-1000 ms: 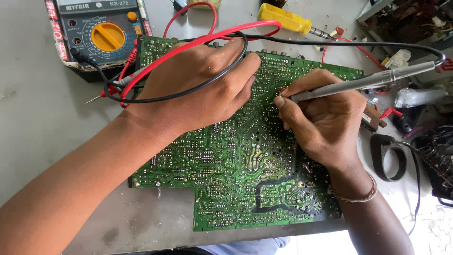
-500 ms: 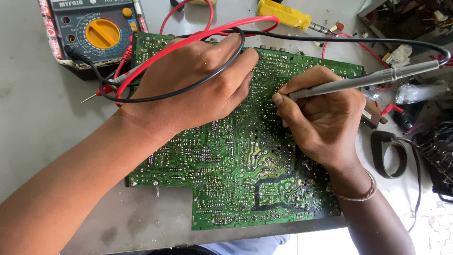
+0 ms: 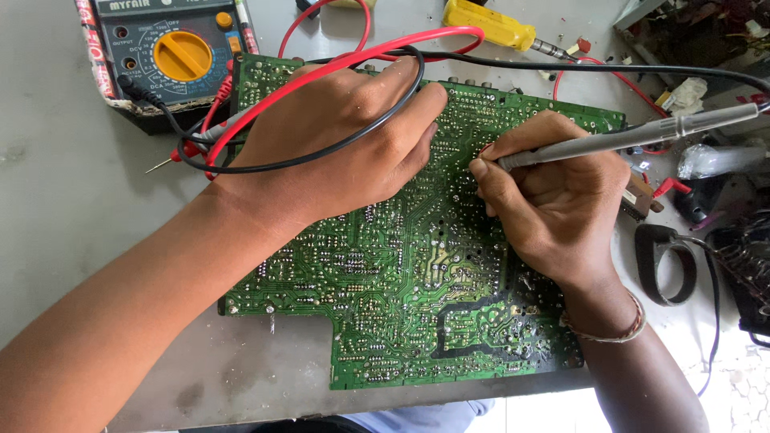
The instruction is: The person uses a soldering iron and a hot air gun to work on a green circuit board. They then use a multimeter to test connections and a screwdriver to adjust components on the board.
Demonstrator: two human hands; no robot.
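A large green circuit board (image 3: pixel 401 297) lies solder side up on the grey table. My left hand (image 3: pixel 337 144) rests flat on its upper part, fingers together, pressing it down. Red and black test leads (image 3: pixel 377 56) loop over the back of that hand. My right hand (image 3: pixel 553 200) grips a grey pen-shaped soldering tool (image 3: pixel 634 136) like a pencil, its tip hidden at the board near my left fingertips. A thin bracelet (image 3: pixel 609 333) circles my right wrist.
A multimeter with a yellow dial (image 3: pixel 172 56) stands at the top left. A yellow-handled screwdriver (image 3: pixel 489 24) lies at the top. A black strap loop (image 3: pixel 666 261) and tangled wires and parts (image 3: pixel 722 160) crowd the right side. The table's front edge (image 3: pixel 449 393) runs below the board.
The view has drifted slightly, so everything sits a little higher and more to the left. Both hands keep their places on the board; the tool stays at the same spot.
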